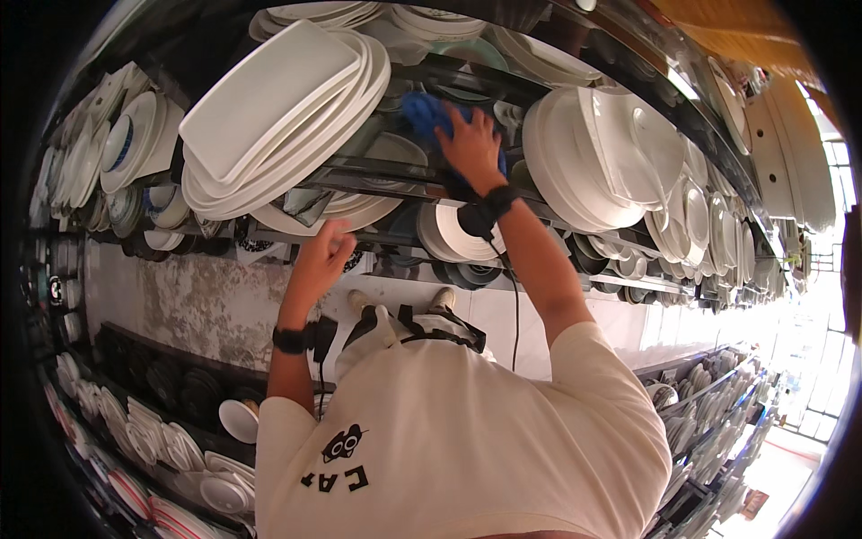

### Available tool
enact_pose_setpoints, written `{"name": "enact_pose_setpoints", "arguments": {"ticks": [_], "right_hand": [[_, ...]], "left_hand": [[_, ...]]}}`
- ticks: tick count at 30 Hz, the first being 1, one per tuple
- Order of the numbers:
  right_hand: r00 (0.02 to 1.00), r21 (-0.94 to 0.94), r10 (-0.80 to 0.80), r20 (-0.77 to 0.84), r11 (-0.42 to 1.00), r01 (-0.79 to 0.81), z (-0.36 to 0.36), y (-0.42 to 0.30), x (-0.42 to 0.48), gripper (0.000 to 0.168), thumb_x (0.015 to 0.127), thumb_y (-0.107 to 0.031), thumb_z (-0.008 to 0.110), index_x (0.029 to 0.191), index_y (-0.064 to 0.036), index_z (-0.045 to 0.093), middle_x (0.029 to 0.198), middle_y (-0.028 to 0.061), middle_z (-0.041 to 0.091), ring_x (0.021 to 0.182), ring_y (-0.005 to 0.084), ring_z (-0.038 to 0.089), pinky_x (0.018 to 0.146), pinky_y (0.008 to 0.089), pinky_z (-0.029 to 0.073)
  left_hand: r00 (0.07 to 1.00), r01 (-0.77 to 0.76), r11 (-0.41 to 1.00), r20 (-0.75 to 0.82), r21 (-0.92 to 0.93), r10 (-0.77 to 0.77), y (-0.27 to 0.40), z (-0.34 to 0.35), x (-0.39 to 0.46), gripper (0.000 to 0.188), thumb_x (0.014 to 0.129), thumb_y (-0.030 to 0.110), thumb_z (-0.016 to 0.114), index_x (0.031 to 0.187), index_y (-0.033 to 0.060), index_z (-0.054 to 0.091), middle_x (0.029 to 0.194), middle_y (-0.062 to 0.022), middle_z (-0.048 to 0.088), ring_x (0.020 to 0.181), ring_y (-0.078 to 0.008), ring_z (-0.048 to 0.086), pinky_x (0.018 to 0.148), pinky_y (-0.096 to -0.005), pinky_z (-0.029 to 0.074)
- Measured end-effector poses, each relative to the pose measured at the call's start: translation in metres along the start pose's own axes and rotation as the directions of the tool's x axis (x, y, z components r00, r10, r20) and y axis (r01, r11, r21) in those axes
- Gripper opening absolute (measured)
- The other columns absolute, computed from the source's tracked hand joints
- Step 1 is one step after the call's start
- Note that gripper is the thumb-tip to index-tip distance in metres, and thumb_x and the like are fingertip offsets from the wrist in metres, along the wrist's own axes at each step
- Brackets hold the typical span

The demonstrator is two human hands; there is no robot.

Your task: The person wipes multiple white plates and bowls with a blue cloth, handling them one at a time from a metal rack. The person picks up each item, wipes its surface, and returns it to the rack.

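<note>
My right hand [469, 145] presses a blue cloth [425, 116] onto the dark glass shelf, its fingers spread over the fabric. To its left leans a stack of white oval and rectangular platters [269, 108]; to its right stands a stack of large white dishes [572, 155]. My left hand [323, 259] hangs in front of the shelf edge, fingers partly curled, holding nothing that I can see. Near it, below the platters, lie a dark patterned piece [304, 204] and a pale plate [377, 214]. Both wrists wear black bands with cables.
Lower shelves hold more crockery, including a stack of white round plates [450, 232] and dark bowls [471, 275]. A second rack with white dishes [225, 495] stands behind me, across the aisle floor [209, 303]. A cable [517, 316] hangs from my right wrist.
</note>
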State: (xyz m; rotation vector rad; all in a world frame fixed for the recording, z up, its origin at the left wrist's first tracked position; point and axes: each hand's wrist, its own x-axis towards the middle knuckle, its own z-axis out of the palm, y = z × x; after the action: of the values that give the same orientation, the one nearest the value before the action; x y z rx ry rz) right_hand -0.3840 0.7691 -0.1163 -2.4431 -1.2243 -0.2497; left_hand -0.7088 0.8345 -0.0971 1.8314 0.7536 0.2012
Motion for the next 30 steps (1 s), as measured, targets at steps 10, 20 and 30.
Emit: {"name": "enact_pose_setpoints", "arguments": {"ticks": [10, 20, 30], "right_hand": [[0.962, -0.092, 0.269, 0.042, 0.960, -0.265, 0.050, 0.047, 0.134, 0.068, 0.084, -0.057, 0.055, 0.144, -0.028, 0.038, 0.134, 0.0300, 0.044, 0.122, 0.0529, 0.041, 0.089, 0.0680, 0.039], [0.998, -0.123, 0.008, 0.061, 0.992, 0.000, 0.027, -0.049, 0.032, 0.059, 0.079, -0.042, 0.068, 0.133, -0.023, 0.052, 0.118, 0.0277, 0.055, 0.108, 0.0455, 0.054, 0.090, 0.0508, 0.049], [0.969, -0.177, 0.241, -0.053, 0.953, -0.247, -0.050, 0.007, -0.119, 0.059, 0.075, -0.033, 0.073, 0.130, -0.025, 0.055, 0.119, 0.0220, 0.057, 0.109, 0.0419, 0.056, 0.089, 0.0515, 0.048]], "left_hand": [[0.902, 0.336, 0.896, -0.176, -0.289, -0.395, -0.095, -0.054, -0.137, 0.029, 0.096, 0.022, 0.056, 0.121, 0.0065, 0.054, 0.101, -0.0080, 0.066, 0.082, -0.0150, 0.064, 0.068, -0.0279, 0.051], [0.935, 0.319, 0.914, -0.075, -0.251, -0.347, -0.130, -0.084, -0.136, 0.026, 0.097, 0.020, 0.055, 0.119, 0.0057, 0.055, 0.095, -0.0062, 0.066, 0.081, -0.0125, 0.062, 0.070, -0.0267, 0.050], [0.993, 0.117, 0.980, 0.033, -0.163, -0.113, -0.108, -0.103, -0.079, 0.024, 0.097, 0.016, 0.056, 0.116, 0.0019, 0.056, 0.096, -0.0078, 0.066, 0.080, -0.0137, 0.064, 0.070, -0.0274, 0.050]]}}
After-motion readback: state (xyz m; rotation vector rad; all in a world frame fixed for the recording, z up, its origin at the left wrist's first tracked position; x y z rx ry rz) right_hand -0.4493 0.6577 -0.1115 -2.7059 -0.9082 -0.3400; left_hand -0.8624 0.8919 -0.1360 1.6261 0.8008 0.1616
